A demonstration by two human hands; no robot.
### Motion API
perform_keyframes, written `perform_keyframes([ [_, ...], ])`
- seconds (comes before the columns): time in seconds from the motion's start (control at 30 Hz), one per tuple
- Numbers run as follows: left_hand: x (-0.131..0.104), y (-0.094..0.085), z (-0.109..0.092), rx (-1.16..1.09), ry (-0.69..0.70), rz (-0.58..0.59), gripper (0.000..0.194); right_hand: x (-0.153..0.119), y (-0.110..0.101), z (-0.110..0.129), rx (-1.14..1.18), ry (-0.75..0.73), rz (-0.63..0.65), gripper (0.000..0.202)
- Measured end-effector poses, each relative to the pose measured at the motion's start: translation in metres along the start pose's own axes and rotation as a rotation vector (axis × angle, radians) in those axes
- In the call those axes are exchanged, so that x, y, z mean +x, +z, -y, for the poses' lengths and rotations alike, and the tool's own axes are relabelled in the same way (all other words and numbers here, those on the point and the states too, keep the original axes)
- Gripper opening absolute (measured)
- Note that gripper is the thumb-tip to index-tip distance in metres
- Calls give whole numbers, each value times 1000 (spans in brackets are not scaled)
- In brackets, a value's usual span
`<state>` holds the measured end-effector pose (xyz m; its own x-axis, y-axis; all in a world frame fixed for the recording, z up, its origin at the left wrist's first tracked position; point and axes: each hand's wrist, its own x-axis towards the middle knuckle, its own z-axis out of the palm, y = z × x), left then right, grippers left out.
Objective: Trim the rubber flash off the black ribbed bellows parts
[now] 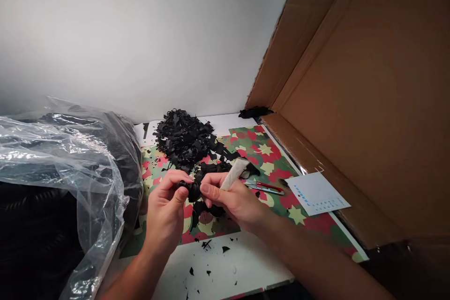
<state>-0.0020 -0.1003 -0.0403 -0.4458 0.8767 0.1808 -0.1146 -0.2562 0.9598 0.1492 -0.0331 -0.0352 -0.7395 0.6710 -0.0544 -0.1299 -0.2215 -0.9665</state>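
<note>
My left hand (166, 211) pinches a small glossy black rubber-like part (191, 191) between thumb and fingers. Up against the part's right side is my right hand (234, 199), closed around a tool with a pale wrapped handle (235, 173). The handle sticks up past the thumb, while the tool's working end is hidden by the fingers. Below and behind the hands lie loose black pieces (207, 209) on a camouflage-patterned sheet (251, 147).
A heap of black scraps (184, 138) lies behind the hands. Red-handled pliers or snips (269, 188) and a white printed card (316, 193) are to the right. Cardboard (365, 93) walls the right side. A clear plastic bag (59, 154) of black items fills the left.
</note>
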Motion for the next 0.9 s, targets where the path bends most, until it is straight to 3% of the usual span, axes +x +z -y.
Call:
perform_keyframes([
  [0.07, 0, 2, 3, -52, -93, -26, 40, 1, -2, -4, -54, -50, -46, 52],
  [0.13, 0, 3, 3, -40, -149, -43, 44, 2, -6, -7, -139, -213, -202, 54],
  [0.2, 1, 2, 3, -5, -156, -61, 46, 2, -12, -7, -188, -391, -374, 59],
  [0.27, 1, 0, 3, 28, -143, -58, 46, -1, -15, -5, -222, -477, -440, 62],
  [0.33, 1, -1, 3, 55, -131, -50, 44, -5, -14, -3, -262, -465, -405, 59],
  [0.43, 0, -2, 4, 92, -103, -61, 37, -12, -6, -4, -314, -420, -322, 32],
  [0.57, -1, -3, 3, 159, -47, -57, 24, -15, 2, -5, -488, -545, -343, 6],
  [0.9, 0, -3, 0, 289, 50, -38, 9, -9, -1, -6, -770, -874, -276, 9],
])
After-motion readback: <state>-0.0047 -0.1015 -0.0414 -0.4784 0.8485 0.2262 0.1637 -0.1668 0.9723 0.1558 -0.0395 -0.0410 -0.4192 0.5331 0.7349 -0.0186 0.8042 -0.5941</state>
